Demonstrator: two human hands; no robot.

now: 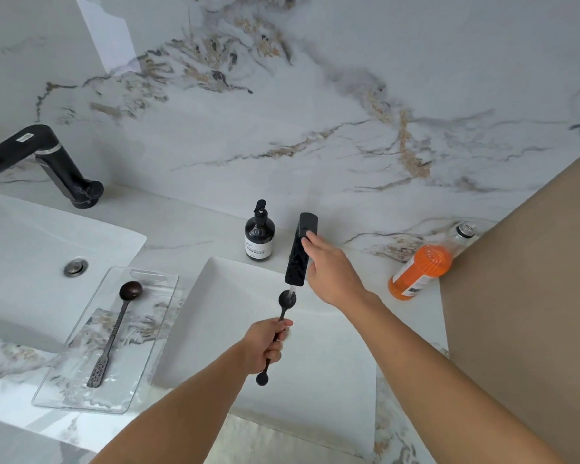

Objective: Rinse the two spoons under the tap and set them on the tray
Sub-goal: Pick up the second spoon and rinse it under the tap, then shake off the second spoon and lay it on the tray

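Note:
My left hand [268, 343] grips a black spoon [286, 301] by the middle of its handle, and the bowl sits right under the spout of the black tap [298, 259], where a thin stream of water runs onto it. My right hand [329, 269] rests on the tap's side and top lever, fingers curled against it. A second dark spoon [116, 329] with a textured handle lies lengthwise on the clear glass tray [148, 339], which bridges the counter between the two white sinks. The right sink [235, 296] lies below the tap.
A dark pump bottle [260, 236] stands left of the tap. An orange bottle [422, 267] lies on its side at the counter's right, against a tan wall [533, 296]. A second sink [24, 262] and black tap [47, 162] are at the left.

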